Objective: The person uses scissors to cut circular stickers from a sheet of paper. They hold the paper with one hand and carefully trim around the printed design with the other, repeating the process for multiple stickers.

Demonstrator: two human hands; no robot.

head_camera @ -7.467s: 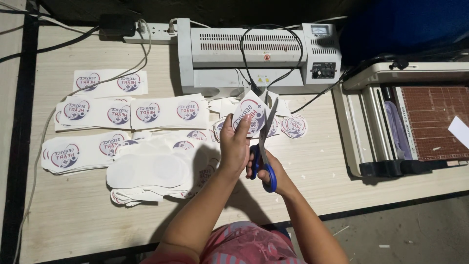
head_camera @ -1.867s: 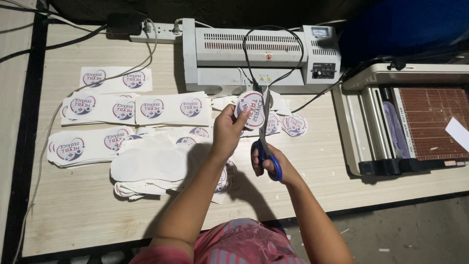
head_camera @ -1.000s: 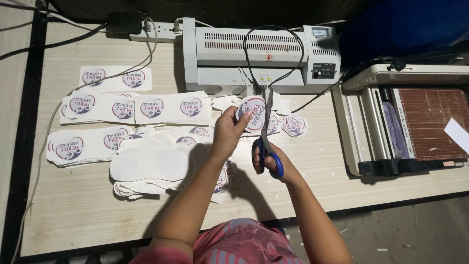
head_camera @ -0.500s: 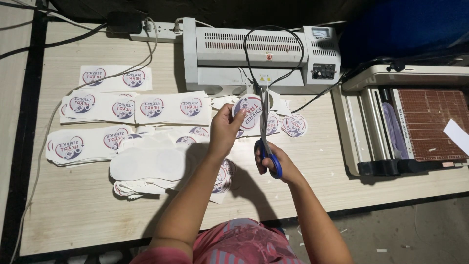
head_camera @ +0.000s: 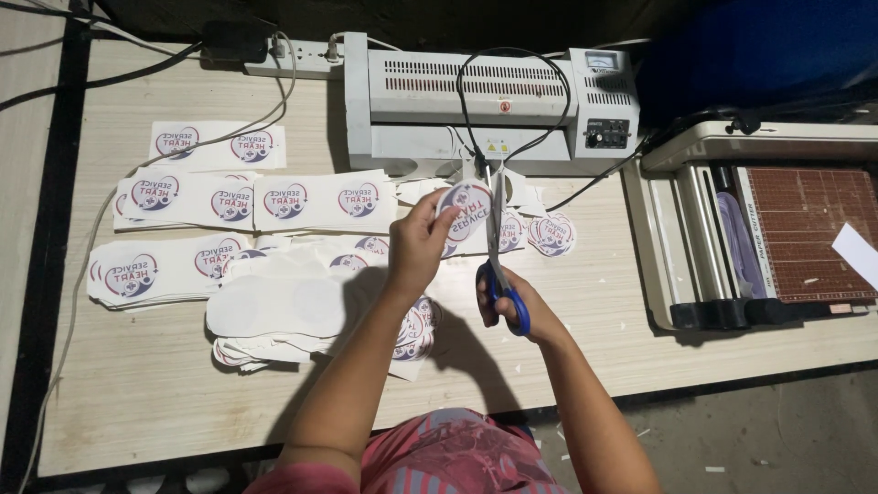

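Note:
My left hand (head_camera: 419,245) pinches a round white printed sticker (head_camera: 465,208) by its left edge, held above the table. Blue-handled scissors (head_camera: 500,263) are gripped in my right hand (head_camera: 523,309), blades pointing away from me and lying along the sticker's right edge. Just right of the blades, cut round stickers (head_camera: 551,234) lie on the wooden table (head_camera: 146,384). Under my left forearm sits a pile of white offcut sheets with round holes (head_camera: 283,306).
Uncut strips of printed stickers (head_camera: 256,201) are laid in rows at the left. A white laminator (head_camera: 476,101) with a black cable stands at the back, beside a power strip (head_camera: 293,57). A paper trimmer (head_camera: 759,229) fills the right end.
The round sticker has turned a little in my left hand while the scissors kept working along its edge. Both hands stay in about the same place.

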